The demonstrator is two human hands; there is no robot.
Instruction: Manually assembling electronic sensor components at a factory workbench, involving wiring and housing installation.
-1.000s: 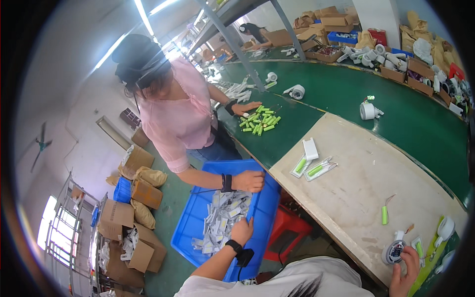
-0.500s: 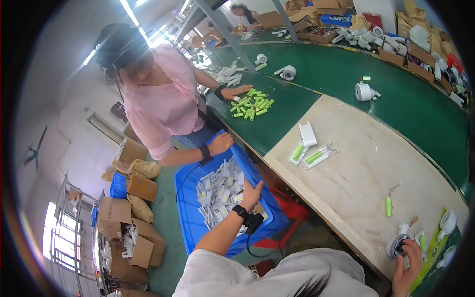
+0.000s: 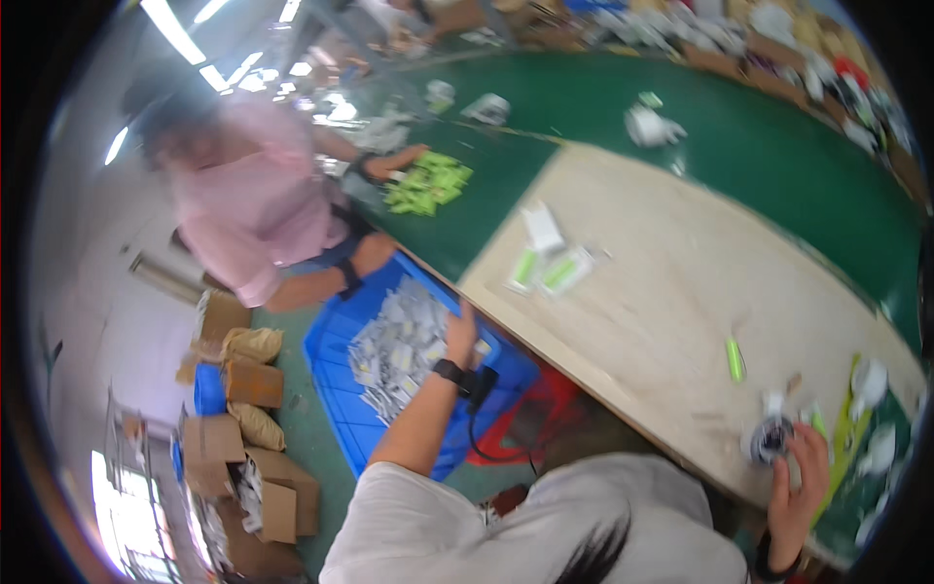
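My left hand (image 3: 461,338) grips the table-side rim of a blue plastic bin (image 3: 336,365), its fingers partly hidden and smeared by motion. Inside lies a heap of small flat white-grey plastic pieces (image 3: 394,341). At the table's right end, my right hand (image 3: 804,477) has its thumb and fingers bent against the side of a round white housing (image 3: 762,443) with a dark inside. Beyond that housing lies a single green cylindrical battery (image 3: 735,360). Farther left on the board are two white trays with green batteries (image 3: 567,271) and a white cover (image 3: 542,228).
Across the bin, a person in pink holds its far rim with one hand (image 3: 373,253) and rests the other by a pile of green batteries (image 3: 428,183). A red stool (image 3: 520,414) stands beneath the bin. White housings (image 3: 650,127) sit on the green table. Cartons (image 3: 282,496) line the floor.
The whole view has swung, shifting the scene left and up with blur. Both my hands stay at the bin and the round housing. The other person's hands keep their places.
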